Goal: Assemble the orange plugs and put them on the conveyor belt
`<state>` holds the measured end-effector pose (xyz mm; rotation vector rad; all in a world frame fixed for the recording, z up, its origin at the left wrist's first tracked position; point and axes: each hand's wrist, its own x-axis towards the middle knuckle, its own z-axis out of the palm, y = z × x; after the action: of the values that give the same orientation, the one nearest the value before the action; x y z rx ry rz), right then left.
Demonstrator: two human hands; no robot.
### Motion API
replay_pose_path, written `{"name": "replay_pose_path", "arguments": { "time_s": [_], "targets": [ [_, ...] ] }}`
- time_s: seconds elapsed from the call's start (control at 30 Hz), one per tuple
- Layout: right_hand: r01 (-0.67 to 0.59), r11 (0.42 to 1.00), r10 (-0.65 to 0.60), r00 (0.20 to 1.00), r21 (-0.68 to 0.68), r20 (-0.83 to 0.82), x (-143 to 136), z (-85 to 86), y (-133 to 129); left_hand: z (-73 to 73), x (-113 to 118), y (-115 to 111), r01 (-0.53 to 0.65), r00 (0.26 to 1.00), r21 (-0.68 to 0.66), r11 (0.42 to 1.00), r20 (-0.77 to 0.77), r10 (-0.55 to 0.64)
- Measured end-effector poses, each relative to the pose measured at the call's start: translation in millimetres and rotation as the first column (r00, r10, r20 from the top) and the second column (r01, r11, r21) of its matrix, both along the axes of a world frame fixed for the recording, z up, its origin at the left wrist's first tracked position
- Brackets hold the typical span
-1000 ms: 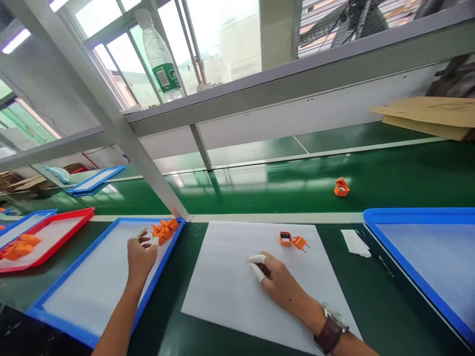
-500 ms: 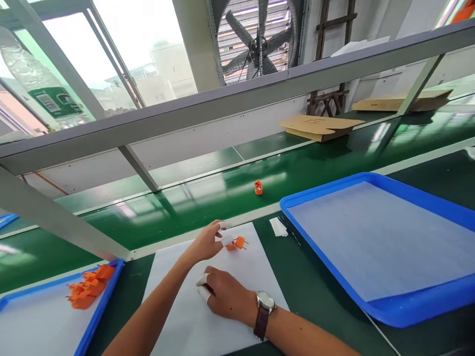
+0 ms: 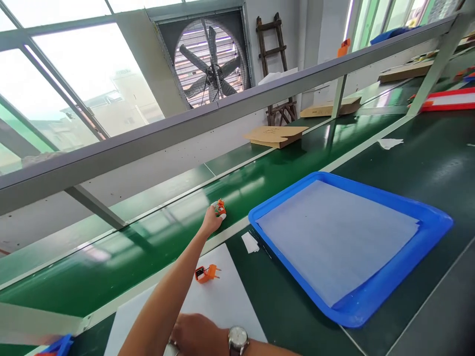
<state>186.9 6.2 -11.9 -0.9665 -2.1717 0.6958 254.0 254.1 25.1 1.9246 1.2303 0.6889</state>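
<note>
My left hand (image 3: 212,220) reaches out over the green belt, its capped thumb and finger closed around a small orange plug housing (image 3: 221,207) that stands open. Beneath that arm, on the white paper sheet (image 3: 226,291), lies another opened orange plug (image 3: 207,273); two metal pins point right and dark parts show inside. My right hand (image 3: 196,333), wearing a wristwatch, rests low over the paper. Its fingers are curled and partly covered by my left forearm, so anything inside them is hidden.
To the right is a blue tray (image 3: 349,316) lined with white paper. White scraps (image 3: 250,242) lie beside it. A green belt (image 3: 178,222) runs behind the bench, under a grey rail (image 3: 185,126). Flat cardboard boxes (image 3: 276,136) sit beyond. Another blue tray's corner (image 3: 64,343) shows lower left.
My left hand has left the orange plug on the paper and moved forward to the one on the belt, closing on it. The view has swung right.
</note>
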Motion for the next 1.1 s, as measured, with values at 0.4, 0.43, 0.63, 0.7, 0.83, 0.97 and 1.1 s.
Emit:
{"name": "replay_pose_path", "arguments": {
  "time_s": [0.4,0.43,0.63,0.7,0.83,0.97,1.1],
  "targets": [
    [0.031,0.999,-0.032,0.998,0.015,0.054,5,7.5,-2,28.5,-37,-22,-0.04,0.953,-0.252,0.967,0.28,0.112],
    [0.032,0.999,-0.032,0.998,0.015,0.05,5,8.6,-3,36.1,-49,-34,-0.004,0.942,-0.262,0.965,0.323,0.091],
    [0.032,0.991,-0.055,0.981,-0.128,-0.185,6,7.7,-4,68.1,-147,-136,0.182,0.809,-0.324,0.929,0.586,0.046],
    [0.025,0.974,-0.097,0.944,-0.227,-0.316,5,6.4,-4,67.2,-180,-171,0.166,0.804,-0.319,0.933,0.591,0.058],
    [-0.11,0.841,-0.266,0.77,-0.531,-0.58,4,7.6,0,54.6,-229,-227,0.086,0.86,-0.257,0.963,0.507,0.058],
    [-0.304,0.708,-0.401,0.571,-0.638,-0.716,7,13.5,5,33.8,-252,-260,-0.003,0.93,-0.144,0.99,0.363,0.056],
    [-0.309,0.684,-0.332,0.675,-0.661,-0.659,8,16.9,1,5.2,-258,-271,-0.143,0.984,0.175,0.974,0.128,0.122]
  ]
}}
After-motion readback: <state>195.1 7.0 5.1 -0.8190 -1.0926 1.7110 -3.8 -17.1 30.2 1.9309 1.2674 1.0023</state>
